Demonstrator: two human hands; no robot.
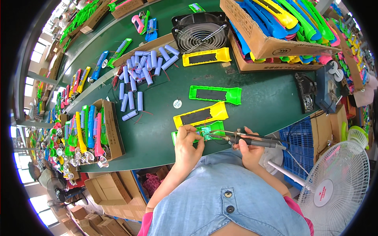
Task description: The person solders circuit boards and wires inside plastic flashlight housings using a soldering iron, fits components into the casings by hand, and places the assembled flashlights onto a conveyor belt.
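Under the left fingers (186, 131), bunched narrow, their hold unclear to me, lies the green shell (217, 126), likely light and stiff, best taken by its edges; its board (206, 131) looks fragile. Right fingers (244, 147) grip the iron (266, 143).

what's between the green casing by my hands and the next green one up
A yellow casing lies between the near green casing and the upper green casing, in the head view.
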